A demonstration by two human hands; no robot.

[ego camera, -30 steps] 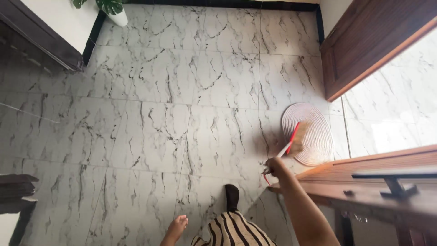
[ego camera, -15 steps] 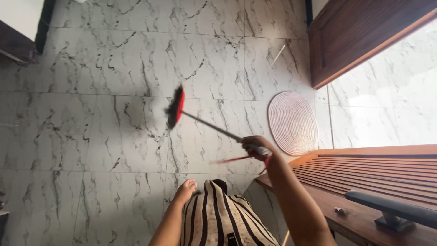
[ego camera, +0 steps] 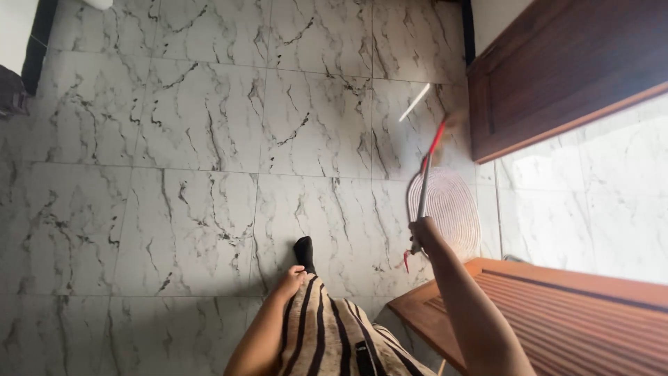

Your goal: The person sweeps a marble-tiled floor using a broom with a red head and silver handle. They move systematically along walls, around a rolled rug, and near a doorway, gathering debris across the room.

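Observation:
My right hand [ego camera: 422,233] grips the end of a thin broom handle [ego camera: 423,189], grey then red toward the top. The broom's head [ego camera: 452,122] is blurred and reaches out to the far right, close to the wooden door [ego camera: 557,63]. A round woven mat [ego camera: 456,209] lies on the marble floor [ego camera: 209,139] just beyond my right hand. My left hand [ego camera: 291,282] hangs by my side against my striped black-and-cream garment [ego camera: 334,334], holding nothing, fingers loosely curled. One dark-socked foot [ego camera: 303,252] shows in front of me.
A slatted wooden table [ego camera: 557,313] stands at the lower right, touching my right forearm. A bright sunlit floor area [ego camera: 591,181] lies beyond the door. A dark skirting and furniture edge [ego camera: 21,76] sit at the far left.
The broom swung from the left-centre of the floor over to the right, its head now near the door. My right hand dropped a little, and the view shifted slightly.

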